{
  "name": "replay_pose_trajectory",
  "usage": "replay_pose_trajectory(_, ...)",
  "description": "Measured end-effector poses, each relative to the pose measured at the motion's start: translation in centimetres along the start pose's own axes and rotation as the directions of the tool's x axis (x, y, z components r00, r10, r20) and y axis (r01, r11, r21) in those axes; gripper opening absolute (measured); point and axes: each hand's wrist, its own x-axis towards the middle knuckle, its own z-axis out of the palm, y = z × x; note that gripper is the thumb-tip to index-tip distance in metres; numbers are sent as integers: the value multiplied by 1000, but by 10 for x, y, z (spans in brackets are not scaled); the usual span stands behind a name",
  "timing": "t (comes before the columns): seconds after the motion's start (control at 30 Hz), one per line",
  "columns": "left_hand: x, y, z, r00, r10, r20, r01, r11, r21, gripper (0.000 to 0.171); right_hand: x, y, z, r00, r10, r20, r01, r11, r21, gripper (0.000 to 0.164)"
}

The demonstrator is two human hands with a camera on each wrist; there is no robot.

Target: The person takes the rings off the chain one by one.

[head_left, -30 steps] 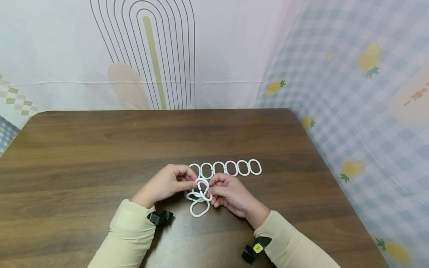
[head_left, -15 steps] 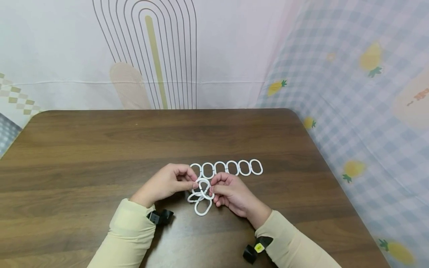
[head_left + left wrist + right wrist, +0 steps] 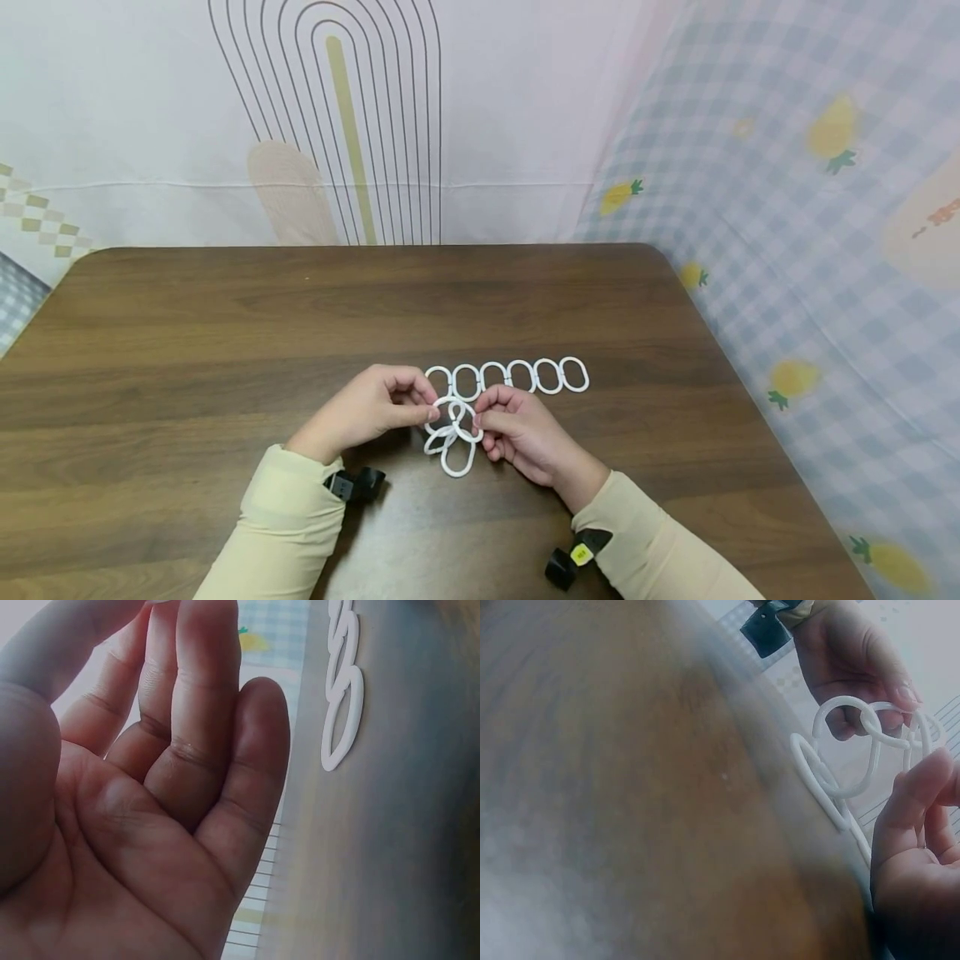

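Observation:
Between thumb and index finger, my left hand pinches a white oval plastic chain link in the head view. My right hand pinches another link that overlaps it, held up off the table. More joined links hang below this pair; the right wrist view shows a looped link threaded through its neighbour. In the left wrist view, the left fingers are bent and the pinch point is mostly cut off at the top. Whether the pinched links are hooked together I cannot tell.
Just beyond the hands, a row of several white links lies side by side on the brown wooden table. The hands partly cover its near side. A patterned cloth hangs behind the table, and a checked one along the right.
The two pinched links have moved slightly apart, the left hand going a little left and the right hand a little right. The hanging link has swung rightward and up slightly.

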Motion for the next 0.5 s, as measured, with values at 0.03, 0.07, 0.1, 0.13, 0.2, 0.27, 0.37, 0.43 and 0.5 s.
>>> replay_pose_trajectory(0.03, 0, 0, 0, 1000, -2, -1, 2, 1000, 2, 10, 0, 0, 0, 1000, -1, -2, 1, 1000, -2, 12)
replay_pose_trajectory(0.07, -1, 1, -1, 1000, -4, -3, 4, 1000, 3, 9, 0, 0, 0, 1000, 0, -6, 0, 1000, -2, 12)
replay_pose_trajectory(0.1, -1, 1, -1, 1000, -6, -4, 6, 1000, 5, 9, 0, 0, 1, 1000, 0, -9, 0, 1000, -3, 12)
replay_pose_trajectory(0.13, -1, 1, -1, 1000, -10, -6, 10, 1000, 6, 9, 0, 0, 1, 1000, 1, -13, -1, 1000, -3, 12)
replay_pose_trajectory(0.2, -1, 2, -2, 1000, -14, -7, 14, 1000, 6, 9, -1, -1, 2, 1000, 4, -20, -4, 1000, 0, 12)
replay_pose_trajectory(0.27, -1, 3, -2, 1000, -17, -6, 17, 1000, 7, 9, -1, -2, 2, 1000, 7, -26, -7, 1000, 3, 12)
replay_pose_trajectory(0.37, -2, 4, -3, 1000, -14, -4, 14, 1000, 3, 9, -1, -3, 3, 999, 12, -31, -12, 1000, 8, 12)
replay_pose_trajectory(0.43, -3, 5, -4, 1000, -16, -2, 16, 1000, 7, 9, -2, -3, 3, 999, 15, -31, -14, 1000, 11, 12)
replay_pose_trajectory(0.5, -3, 6, -5, 1000, -16, 0, 16, 1000, 11, 9, -2, -3, 3, 999, 19, -33, -18, 1000, 15, 12)
